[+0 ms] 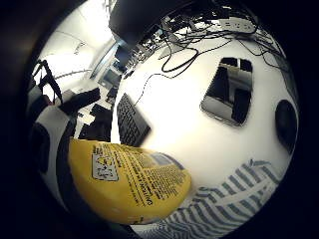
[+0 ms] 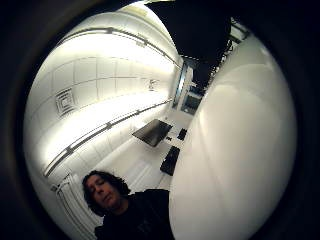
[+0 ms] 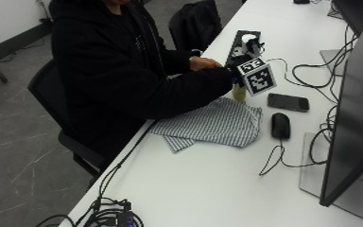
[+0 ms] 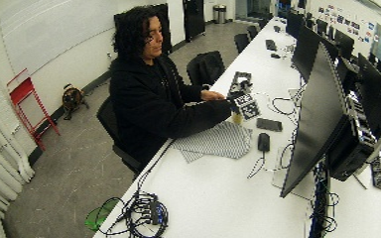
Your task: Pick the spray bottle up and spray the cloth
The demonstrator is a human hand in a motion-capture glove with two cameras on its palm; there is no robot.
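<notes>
Gripping yellow spray bottle [image 1: 130, 185], gloved right hand [image 3: 235, 64], above striped cloth [image 3: 216, 123]

One spray bottle [image 1: 130, 185], one cloth [image 3: 214, 123], one phone [image 3: 288, 102], one mouse [image 3: 280, 125], probably one keyboard [image 1: 130, 121].

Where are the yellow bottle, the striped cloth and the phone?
Spray bottle [image 1: 134, 186], little finger side palm view, on its yellow label.
Striped cloth [image 3: 216, 124], outside view, on its middle.
Phone [image 3: 288, 102], outside view, on its dark screen.
</notes>
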